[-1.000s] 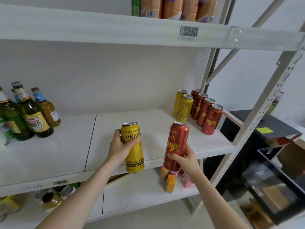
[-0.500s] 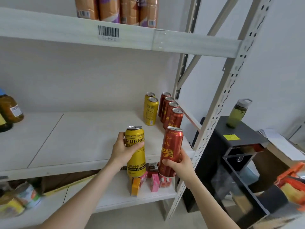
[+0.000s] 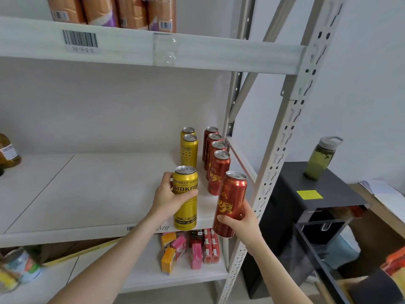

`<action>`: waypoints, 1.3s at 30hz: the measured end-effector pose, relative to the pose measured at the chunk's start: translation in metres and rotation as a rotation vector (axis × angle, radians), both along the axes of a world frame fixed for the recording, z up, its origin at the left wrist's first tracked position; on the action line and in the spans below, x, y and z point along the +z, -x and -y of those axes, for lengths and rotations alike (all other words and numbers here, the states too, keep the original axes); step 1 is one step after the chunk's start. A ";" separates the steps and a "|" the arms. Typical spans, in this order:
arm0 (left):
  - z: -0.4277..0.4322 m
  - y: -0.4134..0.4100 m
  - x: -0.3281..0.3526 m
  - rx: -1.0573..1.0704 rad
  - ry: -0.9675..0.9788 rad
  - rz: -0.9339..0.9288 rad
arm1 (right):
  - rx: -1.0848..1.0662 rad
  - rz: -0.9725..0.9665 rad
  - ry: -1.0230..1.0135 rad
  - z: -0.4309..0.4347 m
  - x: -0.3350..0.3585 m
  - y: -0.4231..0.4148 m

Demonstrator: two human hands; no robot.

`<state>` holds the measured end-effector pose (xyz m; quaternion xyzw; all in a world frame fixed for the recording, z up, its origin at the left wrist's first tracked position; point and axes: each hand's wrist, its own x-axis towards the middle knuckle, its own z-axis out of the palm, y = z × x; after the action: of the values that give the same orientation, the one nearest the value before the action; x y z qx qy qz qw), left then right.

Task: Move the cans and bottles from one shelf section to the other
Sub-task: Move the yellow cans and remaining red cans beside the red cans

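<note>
brown bottle [image 3: 7, 152] cut off at left edge. our left hand [image 3: 168, 198] wraps upright yellow sidkro can [image 3: 185, 213], thumb across label. our right hand [image 3: 238, 218] grips tilted red can [image 3: 232, 194] low. we hold both at white shelf [image 3: 98, 194] front edge, near standing yellow cans [image 3: 189, 148] and red cans [image 3: 215, 159]. green water bottle [image 3: 321, 159] on black cabinet [image 3: 306, 183] at right.
</note>
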<state>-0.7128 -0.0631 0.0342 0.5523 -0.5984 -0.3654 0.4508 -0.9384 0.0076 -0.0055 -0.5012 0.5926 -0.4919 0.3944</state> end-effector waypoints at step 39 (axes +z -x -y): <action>0.133 0.015 -0.058 0.036 -0.023 -0.017 | -0.036 -0.053 0.059 0.095 -0.045 0.018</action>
<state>-0.7276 -0.1962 -0.0241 0.5650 -0.5805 -0.3689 0.4558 -0.9569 -0.0879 -0.0508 -0.5147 0.5973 -0.5027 0.3545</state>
